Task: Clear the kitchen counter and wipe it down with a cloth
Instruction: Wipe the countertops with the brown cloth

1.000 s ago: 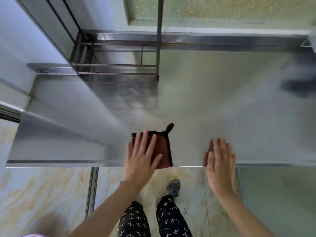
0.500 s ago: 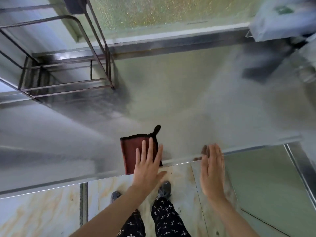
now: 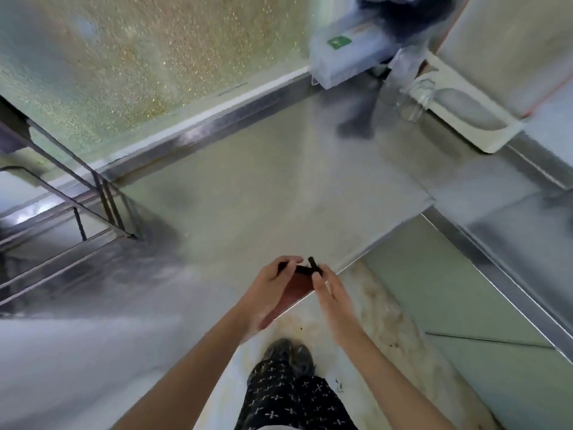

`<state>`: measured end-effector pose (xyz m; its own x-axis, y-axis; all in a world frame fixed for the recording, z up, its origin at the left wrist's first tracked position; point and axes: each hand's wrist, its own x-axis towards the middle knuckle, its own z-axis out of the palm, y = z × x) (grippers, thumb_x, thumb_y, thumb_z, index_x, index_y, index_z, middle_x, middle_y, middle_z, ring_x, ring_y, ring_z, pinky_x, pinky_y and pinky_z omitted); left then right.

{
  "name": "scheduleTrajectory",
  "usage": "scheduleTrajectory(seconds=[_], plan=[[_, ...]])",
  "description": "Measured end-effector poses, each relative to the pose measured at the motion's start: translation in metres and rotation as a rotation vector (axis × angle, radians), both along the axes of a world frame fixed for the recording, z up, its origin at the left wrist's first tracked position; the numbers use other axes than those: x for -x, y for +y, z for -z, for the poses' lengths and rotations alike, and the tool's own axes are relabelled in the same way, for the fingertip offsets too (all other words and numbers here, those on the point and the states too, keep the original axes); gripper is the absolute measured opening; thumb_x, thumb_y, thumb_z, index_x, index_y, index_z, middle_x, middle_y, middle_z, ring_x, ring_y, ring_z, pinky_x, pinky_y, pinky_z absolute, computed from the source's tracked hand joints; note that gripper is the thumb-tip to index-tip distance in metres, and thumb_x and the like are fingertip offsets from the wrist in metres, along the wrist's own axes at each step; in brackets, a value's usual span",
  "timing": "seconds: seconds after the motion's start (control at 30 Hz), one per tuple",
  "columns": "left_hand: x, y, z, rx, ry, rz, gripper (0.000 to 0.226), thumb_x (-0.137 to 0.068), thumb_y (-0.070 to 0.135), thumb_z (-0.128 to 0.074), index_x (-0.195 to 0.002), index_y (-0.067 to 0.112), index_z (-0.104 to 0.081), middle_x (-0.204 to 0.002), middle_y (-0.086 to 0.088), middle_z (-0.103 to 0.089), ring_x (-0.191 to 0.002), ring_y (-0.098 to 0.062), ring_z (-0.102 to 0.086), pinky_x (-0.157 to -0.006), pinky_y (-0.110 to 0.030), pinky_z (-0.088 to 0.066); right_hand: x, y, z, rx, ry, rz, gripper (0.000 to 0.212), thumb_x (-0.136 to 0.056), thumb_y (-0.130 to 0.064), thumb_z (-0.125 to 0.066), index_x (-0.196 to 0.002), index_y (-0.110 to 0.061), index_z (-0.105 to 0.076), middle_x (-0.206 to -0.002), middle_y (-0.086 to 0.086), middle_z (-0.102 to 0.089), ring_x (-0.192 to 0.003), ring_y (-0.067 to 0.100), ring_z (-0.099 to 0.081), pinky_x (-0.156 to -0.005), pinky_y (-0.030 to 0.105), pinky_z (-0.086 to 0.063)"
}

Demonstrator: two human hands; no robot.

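A dark red cloth (image 3: 297,285) with a black hem hangs between my two hands at the front edge of the steel counter (image 3: 248,193). My left hand (image 3: 266,293) grips its left top corner with curled fingers. My right hand (image 3: 328,285) pinches the right top corner beside the black hanging loop. Most of the cloth is hidden behind my left hand. The picture is blurred by motion.
A wire rack (image 3: 62,206) stands on the counter at the left. At the back right are a white box with a green label (image 3: 344,57), a clear glass vessel (image 3: 409,97) and a white tray (image 3: 471,119). A second steel surface (image 3: 511,231) runs off to the right.
Both hands lay flat on the counter before, the left one on the cloth. Now they hold the cloth lifted by its top corners, and the view has swung to the right.
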<state>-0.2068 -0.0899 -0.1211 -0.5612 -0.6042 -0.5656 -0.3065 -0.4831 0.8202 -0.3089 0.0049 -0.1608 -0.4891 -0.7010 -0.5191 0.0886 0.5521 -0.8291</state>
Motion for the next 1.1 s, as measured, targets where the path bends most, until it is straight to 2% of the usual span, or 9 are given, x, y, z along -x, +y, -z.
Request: scheduleTrajectory(seconds=[0.17, 0.27, 0.37, 0.47, 0.57, 0.67, 0.83, 0.97, 1.1], plan=[[0.053, -0.012, -0.025, -0.190, 0.119, 0.109, 0.028, -0.093, 0.027, -0.049, -0.110, 0.011, -0.064, -0.105, -0.012, -0.064, -0.093, -0.022, -0.060, -0.081, -0.035, -0.051, 0.038, 0.013, -0.033, 0.127, -0.402, 0.389, 0.064, -0.076, -0.068, -0.057, -0.122, -0.024, -0.059, -0.120, 0.001, -0.064, -0.112, 0.018, -0.060, -0.097, 0.039, -0.047], [0.086, -0.002, -0.034, -0.253, 0.192, 0.215, 0.029, -0.093, 0.025, -0.047, -0.112, 0.009, -0.062, -0.104, -0.014, -0.066, -0.089, -0.022, -0.063, -0.076, -0.032, -0.054, 0.061, 0.047, -0.056, 0.265, -0.474, 0.475, 0.051, -0.079, -0.043, -0.063, -0.116, -0.008, -0.064, -0.113, 0.012, -0.068, -0.107, 0.025, -0.063, -0.092, 0.040, -0.049], [0.120, 0.024, -0.043, -0.250, 0.208, 0.373, 0.025, -0.094, 0.026, -0.047, -0.105, 0.011, -0.063, -0.101, -0.014, -0.067, -0.085, -0.021, -0.066, -0.076, -0.033, -0.055, 0.071, 0.089, -0.077, 0.267, -0.308, 0.622, 0.029, -0.086, -0.019, -0.063, -0.107, 0.001, -0.065, -0.104, 0.016, -0.070, -0.096, 0.027, -0.065, -0.085, 0.037, -0.050], [0.156, 0.066, -0.055, -0.203, 0.200, 0.524, 0.029, -0.090, 0.032, -0.053, -0.107, 0.010, -0.063, -0.101, -0.013, -0.068, -0.087, -0.021, -0.066, -0.072, -0.030, -0.055, 0.072, 0.133, -0.096, 0.298, -0.039, 0.855, 0.012, -0.091, -0.017, -0.059, -0.091, -0.009, -0.068, -0.086, 0.004, -0.070, -0.084, 0.020, -0.062, -0.076, 0.034, -0.050], [0.182, 0.121, -0.072, -0.075, 0.201, 0.809, 0.042, -0.080, 0.043, -0.062, -0.107, 0.010, -0.063, -0.101, -0.009, -0.070, -0.091, -0.018, -0.068, -0.074, -0.030, -0.054, 0.067, 0.185, -0.117, 0.345, 0.146, 1.089, 0.012, -0.092, -0.016, -0.057, -0.093, -0.015, -0.069, -0.087, 0.002, -0.072, -0.080, 0.016, -0.065, -0.075, 0.033, -0.053], [0.198, 0.181, -0.081, 0.018, 0.226, 1.118, 0.026, -0.083, 0.028, -0.064, -0.105, 0.014, -0.062, -0.094, -0.001, -0.071, -0.079, -0.007, -0.067, -0.066, -0.022, -0.051, 0.058, 0.248, -0.131, 0.351, 0.263, 1.291, 0.013, -0.093, -0.016, -0.055, -0.097, -0.012, -0.067, -0.088, 0.004, -0.072, -0.079, 0.015, -0.065, -0.074, 0.034, -0.053], [0.226, 0.302, -0.087, 0.108, 0.317, 1.452, 0.019, -0.089, 0.010, -0.057, -0.098, 0.026, -0.052, -0.089, 0.000, -0.065, -0.073, -0.005, -0.062, -0.059, -0.017, -0.046, 0.039, 0.362, -0.138, 0.286, 0.335, 1.564, 0.019, -0.094, -0.021, -0.055, -0.089, -0.003, -0.059, -0.077, 0.006, -0.063, -0.070, 0.016, -0.057, -0.062, 0.031, -0.048], [0.247, 0.407, -0.092, 0.191, 0.388, 1.643, 0.021, -0.089, 0.007, -0.057, -0.097, 0.026, -0.053, -0.093, -0.004, -0.064, -0.081, -0.013, -0.060, -0.073, -0.022, -0.050, 0.028, 0.450, -0.135, 0.284, 0.326, 1.710, 0.026, -0.093, -0.025, -0.055, -0.095, 0.001, -0.056, -0.086, 0.024, -0.063, -0.074, 0.025, -0.059, -0.069, 0.041, -0.050], [0.264, 0.508, -0.083, 0.269, 0.424, 1.771, 0.020, -0.088, 0.006, -0.057, -0.095, 0.025, -0.056, -0.097, -0.006, -0.064, -0.082, -0.011, -0.059, -0.077, -0.020, -0.048, 0.023, 0.531, -0.125, 0.290, 0.272, 1.804, 0.011, -0.093, -0.015, -0.055, -0.098, -0.013, -0.065, -0.087, 0.007, -0.074, -0.080, 0.018, -0.070, -0.064, 0.026, -0.053]])
